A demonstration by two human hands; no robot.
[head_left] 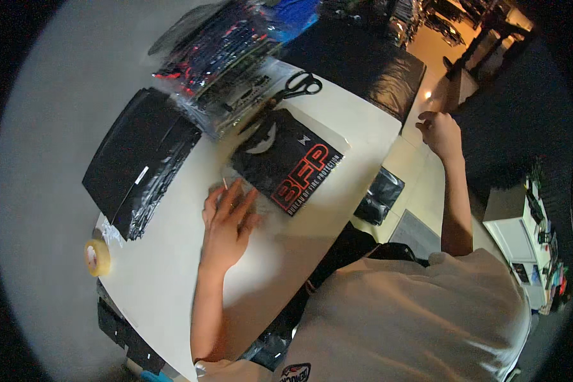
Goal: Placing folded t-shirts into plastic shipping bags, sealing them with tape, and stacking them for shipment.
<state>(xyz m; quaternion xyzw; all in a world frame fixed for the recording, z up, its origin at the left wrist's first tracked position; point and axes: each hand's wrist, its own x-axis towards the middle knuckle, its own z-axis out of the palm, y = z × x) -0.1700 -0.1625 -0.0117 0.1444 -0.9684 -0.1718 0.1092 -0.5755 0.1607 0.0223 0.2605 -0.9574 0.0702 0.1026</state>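
A folded black shirt [280, 159] with red and white print lies on the white table [267, 254]. Pale material shows along its far right edge. Just below its near left corner, my left hand [226, 223] rests over the tabletop with fingers spread and nothing held. A small pale sliver shows by its fingertips; I cannot make out what it is. Out to the right, beyond the table edge, my right hand [440, 135] is raised over the floor. Its fingers are loosely bent and apart, with nothing visible in them. Black-handled scissors [304, 84] lie past the shirt.
A stack of folded black garments [140, 156] stands on the table's left side, with a tape roll [97, 258] nearby. Plastic-wrapped packs [216, 60] are piled at the far end. A dark padded seat [395, 79] adjoins the table. A black package [381, 196] lies on the floor.
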